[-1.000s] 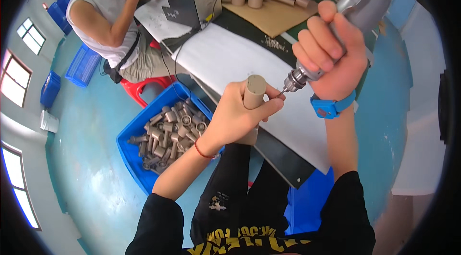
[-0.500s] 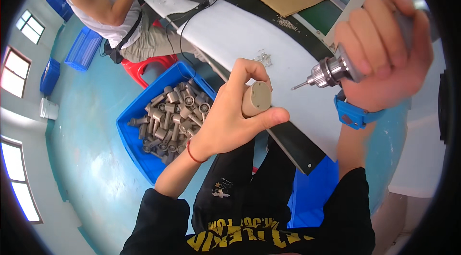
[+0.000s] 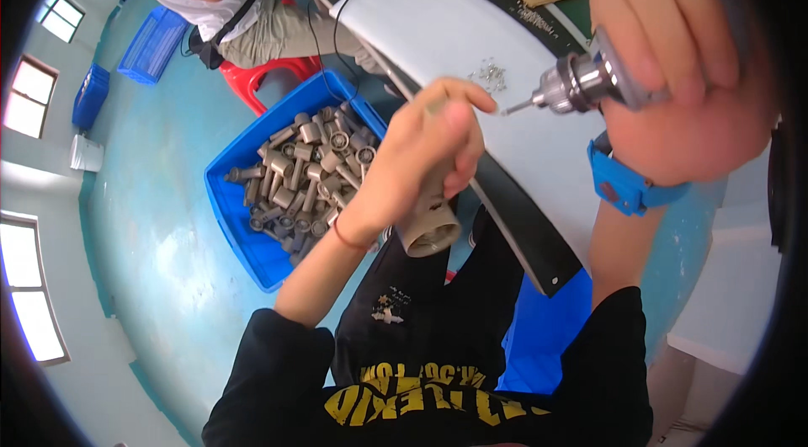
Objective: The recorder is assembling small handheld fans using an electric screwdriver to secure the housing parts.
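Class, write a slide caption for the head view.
Left hand grips a tan part, right hand a power driver, beside a blue crate.

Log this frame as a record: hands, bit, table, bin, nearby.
Left hand: wrapped around a tan part, round open end below
Right hand: grips a handheld driver with metal chuck
Bit: close to left hand; contact unclear
Table: white surface, small metal pieces
Blue bin: many similar parts inside
Nearby: seated person, red stool

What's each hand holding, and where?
Left hand: tan part, around its handle above the wide open end. Right hand: power driver, around its body behind the chuck.
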